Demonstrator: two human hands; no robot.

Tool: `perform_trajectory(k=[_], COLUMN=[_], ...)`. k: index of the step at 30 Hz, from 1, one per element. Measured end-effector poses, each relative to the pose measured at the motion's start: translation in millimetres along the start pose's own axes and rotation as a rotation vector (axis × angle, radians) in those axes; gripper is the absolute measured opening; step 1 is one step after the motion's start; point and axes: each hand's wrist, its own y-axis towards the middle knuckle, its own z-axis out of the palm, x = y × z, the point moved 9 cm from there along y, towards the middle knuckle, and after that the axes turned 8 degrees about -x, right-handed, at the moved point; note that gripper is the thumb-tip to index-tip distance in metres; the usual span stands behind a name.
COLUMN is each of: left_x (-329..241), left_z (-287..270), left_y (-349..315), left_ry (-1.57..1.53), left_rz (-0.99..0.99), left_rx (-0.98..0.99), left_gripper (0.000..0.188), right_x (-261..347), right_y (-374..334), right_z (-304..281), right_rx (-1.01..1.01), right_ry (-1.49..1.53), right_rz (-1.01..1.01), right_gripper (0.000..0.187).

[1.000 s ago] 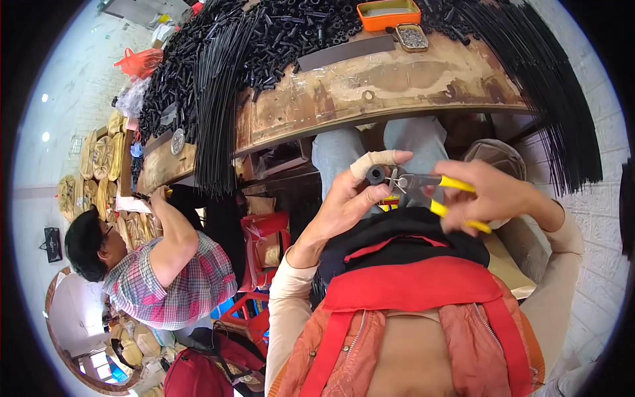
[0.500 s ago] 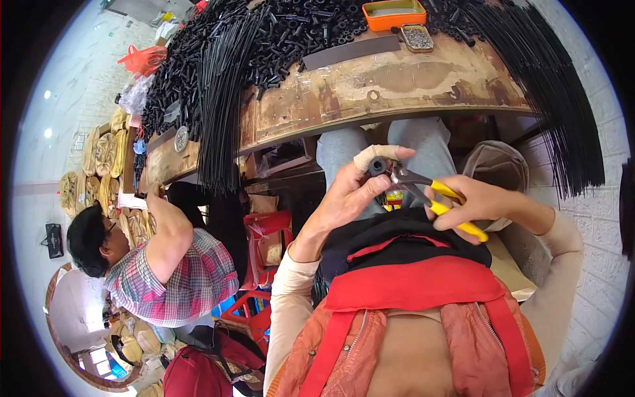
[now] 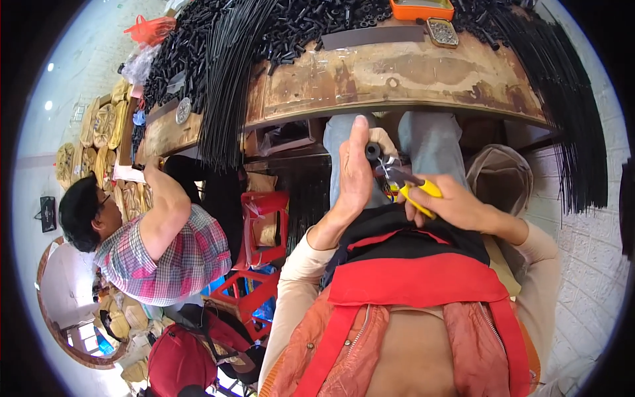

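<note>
A stubby black tube point(image 3: 373, 151) is held over the pale jeans point(image 3: 428, 142), just off the table point(image 3: 297, 89), tucked in the curled fingers of the left hand point(image 3: 356, 173), thumb stuck up clear, hole facing the camera, presumably so it can be got at by the pliers point(image 3: 411, 178). Their smooth, plasticky yellow handles are gripped by the right hand point(image 3: 455, 204); whether the metal jaws are fully closed can't be told. The wood is scuffed and stained. Wiry black strands point(image 3: 228, 73) are draped over the edge, probably for easy grabbing, and a tin point(image 3: 442, 33) of tiny metal bits is parked nearby.
</note>
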Motion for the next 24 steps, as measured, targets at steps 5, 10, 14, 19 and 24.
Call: perform_trajectory(k=[5, 10, 14, 19, 24], left_x=[8.1, 11.1, 6.4, -1.9, 1.2], left_z=[-4.4, -1.4, 0.6, 1.6, 0.9], left_y=[1.5, 0.0, 1.2, -21.6, -33.2], left_ry=[0.024, -0.009, 0.008, 0.101, 0.092], left_rz=[-0.035, -0.045, 0.028, 0.142, 0.108], left_rx=[0.011, -0.01, -0.053, -0.064, -0.043], left_gripper=[0.055, 0.053, 0.061, 0.062, 0.066], right_x=[20.9, 26.9, 7.8, 11.0, 15.0], right_y=[-6.8, -17.8, -15.3, -33.3, -43.9], right_z=[-6.8, -5.1, 0.2, -0.5, -0.5], right_rx=[0.048, 0.136, 0.184, 0.218, 0.219], right_ry=[-0.077, -0.079, 0.0, 0.031, -0.148], right_rz=[0.03, 0.196, 0.239, 0.467, 0.413], right_gripper=[0.036, 0.041, 0.045, 0.043, 0.04])
